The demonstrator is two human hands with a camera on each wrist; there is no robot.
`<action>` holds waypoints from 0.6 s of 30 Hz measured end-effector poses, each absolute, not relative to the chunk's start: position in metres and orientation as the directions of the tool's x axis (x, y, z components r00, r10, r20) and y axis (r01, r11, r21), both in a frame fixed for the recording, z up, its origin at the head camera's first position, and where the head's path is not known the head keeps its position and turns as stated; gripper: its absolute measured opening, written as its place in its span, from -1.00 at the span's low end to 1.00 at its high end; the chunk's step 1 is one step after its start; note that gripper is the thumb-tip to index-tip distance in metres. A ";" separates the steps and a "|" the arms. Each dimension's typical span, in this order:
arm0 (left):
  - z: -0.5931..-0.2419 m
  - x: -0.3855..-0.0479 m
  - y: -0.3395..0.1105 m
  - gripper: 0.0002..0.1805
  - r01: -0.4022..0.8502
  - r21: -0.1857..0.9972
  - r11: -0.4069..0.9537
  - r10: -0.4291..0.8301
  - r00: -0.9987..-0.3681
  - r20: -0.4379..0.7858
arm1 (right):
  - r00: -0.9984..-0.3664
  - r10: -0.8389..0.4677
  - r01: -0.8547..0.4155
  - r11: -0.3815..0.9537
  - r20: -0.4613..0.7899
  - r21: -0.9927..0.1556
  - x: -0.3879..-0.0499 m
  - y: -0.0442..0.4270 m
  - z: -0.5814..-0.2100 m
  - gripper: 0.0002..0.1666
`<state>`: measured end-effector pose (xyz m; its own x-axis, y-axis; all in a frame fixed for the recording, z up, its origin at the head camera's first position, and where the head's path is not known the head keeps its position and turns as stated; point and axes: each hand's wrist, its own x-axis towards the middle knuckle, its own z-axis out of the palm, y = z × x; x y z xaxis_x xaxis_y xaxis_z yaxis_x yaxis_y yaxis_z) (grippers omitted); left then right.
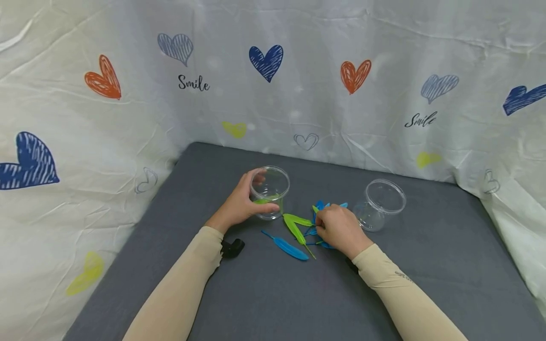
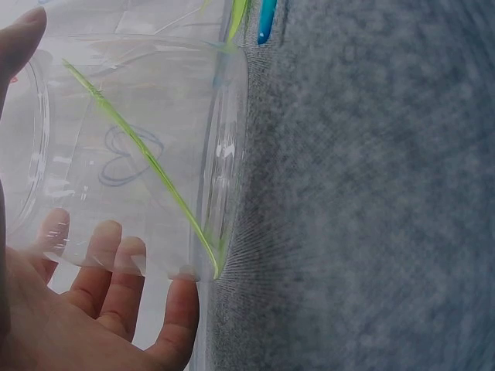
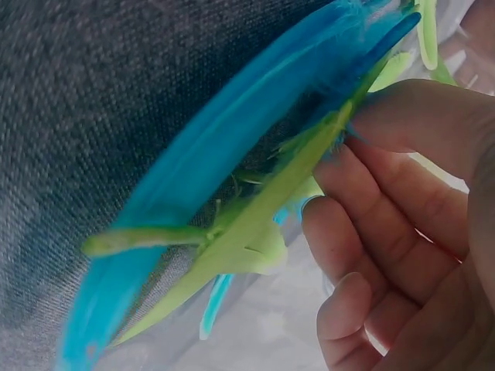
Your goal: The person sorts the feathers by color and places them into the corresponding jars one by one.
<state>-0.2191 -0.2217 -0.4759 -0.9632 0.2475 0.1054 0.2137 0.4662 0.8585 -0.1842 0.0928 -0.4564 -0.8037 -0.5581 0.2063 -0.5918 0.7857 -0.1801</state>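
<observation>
My left hand (image 1: 243, 202) grips a clear plastic cup (image 1: 288, 185), thumb on the near side and fingers around the back. A green feather (image 2: 147, 158) leans slantwise inside that cup. Over a small pile of blue and green feathers, my right hand (image 1: 341, 231) pinches a feather between thumb and forefinger; its colour is unclear at the pinch. In the right wrist view a long blue feather (image 3: 193, 170) and a green feather (image 3: 255, 205) lie beside the fingertips. Between the hands are a folded-looking pair of green feathers (image 1: 294, 226) and a separate blue feather (image 1: 290, 248).
A second clear cup (image 1: 385, 196) stands to the right of the feather pile, just behind my right hand. Grey cloth (image 1: 264, 303) covers the table. A white curtain (image 1: 307, 104) printed with hearts hangs along the back and sides.
</observation>
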 end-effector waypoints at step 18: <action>-0.477 -0.219 -0.223 0.21 0.203 0.863 0.462 0.248 -0.964 0.094 | -0.811 -0.543 -0.578 0.803 0.218 -0.148 -0.185 0.091 -0.459 -0.68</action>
<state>-0.2190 -0.2227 -0.4775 -0.9642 0.2477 0.0945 0.2034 0.4625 0.8630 -0.1855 0.0907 -0.4593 -0.8108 -0.5431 0.2184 -0.5776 0.8028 -0.1482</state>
